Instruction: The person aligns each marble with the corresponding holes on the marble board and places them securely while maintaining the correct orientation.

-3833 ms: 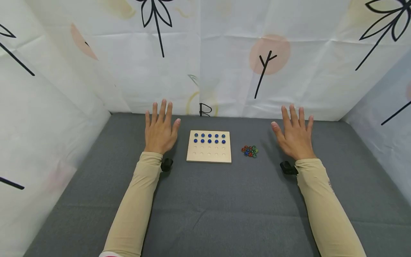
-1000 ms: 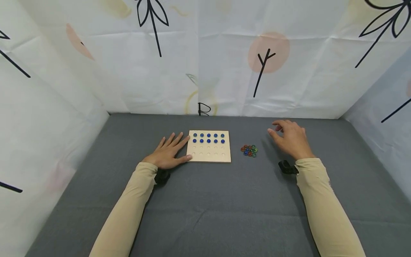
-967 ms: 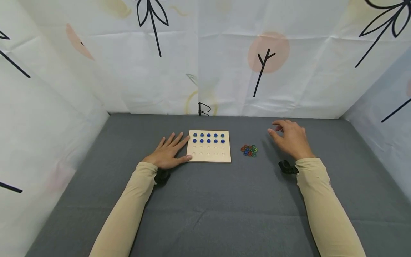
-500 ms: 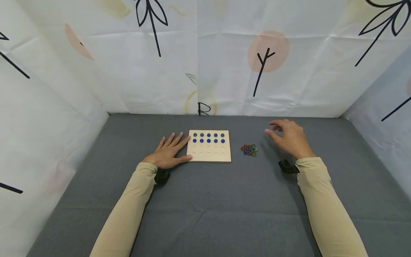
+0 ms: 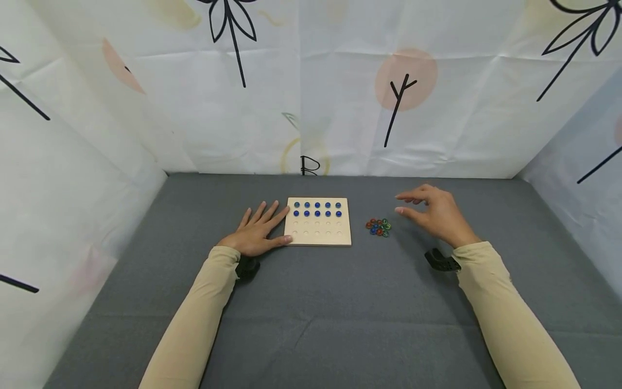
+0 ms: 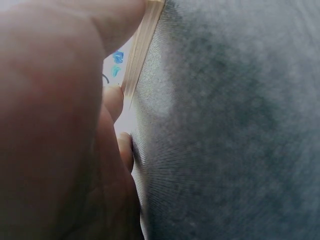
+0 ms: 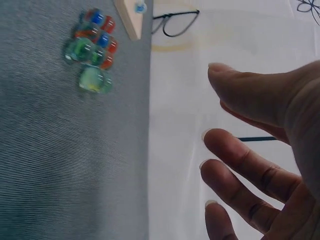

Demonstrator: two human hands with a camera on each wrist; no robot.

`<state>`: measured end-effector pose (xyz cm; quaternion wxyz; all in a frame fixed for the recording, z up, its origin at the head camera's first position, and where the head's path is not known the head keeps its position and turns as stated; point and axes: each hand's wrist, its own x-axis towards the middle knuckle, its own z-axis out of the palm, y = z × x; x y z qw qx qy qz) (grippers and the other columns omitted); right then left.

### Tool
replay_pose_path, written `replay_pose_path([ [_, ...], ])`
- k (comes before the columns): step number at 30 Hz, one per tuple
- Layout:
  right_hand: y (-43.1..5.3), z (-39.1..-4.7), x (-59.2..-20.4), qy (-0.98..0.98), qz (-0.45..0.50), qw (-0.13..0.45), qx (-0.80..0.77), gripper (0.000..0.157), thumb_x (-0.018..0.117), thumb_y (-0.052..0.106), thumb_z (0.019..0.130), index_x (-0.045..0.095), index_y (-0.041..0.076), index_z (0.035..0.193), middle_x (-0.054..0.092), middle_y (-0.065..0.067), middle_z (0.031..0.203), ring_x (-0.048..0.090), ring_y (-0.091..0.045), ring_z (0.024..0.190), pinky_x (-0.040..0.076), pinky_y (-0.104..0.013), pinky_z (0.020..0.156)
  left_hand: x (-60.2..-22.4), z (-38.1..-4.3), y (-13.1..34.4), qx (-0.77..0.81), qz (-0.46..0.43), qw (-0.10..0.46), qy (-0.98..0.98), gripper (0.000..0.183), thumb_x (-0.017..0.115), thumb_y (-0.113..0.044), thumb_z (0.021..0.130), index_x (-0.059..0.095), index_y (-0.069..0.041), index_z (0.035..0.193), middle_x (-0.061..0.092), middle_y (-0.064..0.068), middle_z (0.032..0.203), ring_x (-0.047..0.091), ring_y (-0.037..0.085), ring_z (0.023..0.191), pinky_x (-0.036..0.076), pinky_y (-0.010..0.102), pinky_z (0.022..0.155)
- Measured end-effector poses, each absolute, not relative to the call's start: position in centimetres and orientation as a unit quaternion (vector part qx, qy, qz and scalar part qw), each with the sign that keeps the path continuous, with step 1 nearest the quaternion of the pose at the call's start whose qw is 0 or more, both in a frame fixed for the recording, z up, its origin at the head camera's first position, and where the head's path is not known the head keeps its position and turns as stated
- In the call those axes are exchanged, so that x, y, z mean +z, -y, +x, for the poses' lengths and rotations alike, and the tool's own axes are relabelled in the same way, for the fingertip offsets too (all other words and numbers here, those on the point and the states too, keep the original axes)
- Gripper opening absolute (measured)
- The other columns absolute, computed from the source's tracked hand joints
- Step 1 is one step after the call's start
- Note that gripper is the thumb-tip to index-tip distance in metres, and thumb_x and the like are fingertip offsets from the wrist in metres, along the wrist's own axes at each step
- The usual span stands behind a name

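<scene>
A pale wooden board (image 5: pixel 317 240) lies flat in the middle of the head view. Blue marbles (image 5: pixel 317 213) fill its two far rows of hollows; the two near rows hold none. My left hand (image 5: pixel 252 235) lies spread at the board's left side, thumb and index fingertip on its edge. Right of the board sits a small cluster of red, blue and green glass marbles (image 5: pixel 378 227). My right hand (image 5: pixel 434 213) hovers to the right of that cluster, thumb and fingers apart with nothing between them. In the right wrist view the marbles (image 7: pixel 95 50) are clear of the fingers.
A grey cloth (image 5: pixel 311 324) covers the table. White printed fabric (image 5: pixel 340 108) stands along its back and both sides. Each wrist carries a small black camera, such as the right one (image 5: pixel 441 260).
Since the oldest frame, my left hand has come down onto the board's left edge. My right hand has partly curled its fingers and, in the last half second, shifted left toward the loose marbles.
</scene>
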<state>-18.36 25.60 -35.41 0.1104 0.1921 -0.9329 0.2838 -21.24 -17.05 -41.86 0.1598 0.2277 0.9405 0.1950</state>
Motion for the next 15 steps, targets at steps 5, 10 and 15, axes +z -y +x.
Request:
replay_pose_path([
  [5, -25.7, -18.2, -36.1, 0.928, 0.178, 0.065, 0.320, 0.029, 0.079, 0.020, 0.092, 0.077, 0.009, 0.119, 0.066, -0.012, 0.109, 0.060, -0.032, 0.101, 0.049, -0.054, 0.088, -41.9, -21.4, 17.1, 0.194, 0.228, 0.161, -0.940, 0.085, 0.048, -0.064, 0.100, 0.007, -0.028, 0.165, -0.005, 0.003, 0.170, -0.015, 0.028, 0.155, -0.017, 0.053, 0.120],
  [10, -25.9, -18.0, -37.1, 0.927, 0.163, 0.028, 0.336, 0.031, 0.080, 0.025, 0.091, 0.078, 0.009, 0.118, 0.068, -0.009, 0.108, 0.062, -0.026, 0.095, 0.052, -0.045, 0.081, -42.0, -21.4, 17.2, 0.189, 0.230, 0.157, -0.942, 0.086, 0.046, -0.068, 0.099, 0.006, -0.030, 0.165, -0.006, 0.003, 0.170, -0.015, 0.028, 0.155, -0.017, 0.053, 0.121],
  [15, -26.3, -17.9, -37.8, 0.922, 0.162, -0.006, 0.351, 0.030, 0.081, 0.023, 0.090, 0.079, 0.008, 0.116, 0.069, -0.010, 0.105, 0.062, -0.024, 0.084, 0.053, -0.036, 0.069, -42.1, -21.3, 17.2, 0.196, 0.235, 0.156, -0.939, 0.090, 0.042, -0.076, 0.096, 0.005, -0.032, 0.165, -0.006, 0.003, 0.171, -0.016, 0.028, 0.154, -0.018, 0.053, 0.120],
])
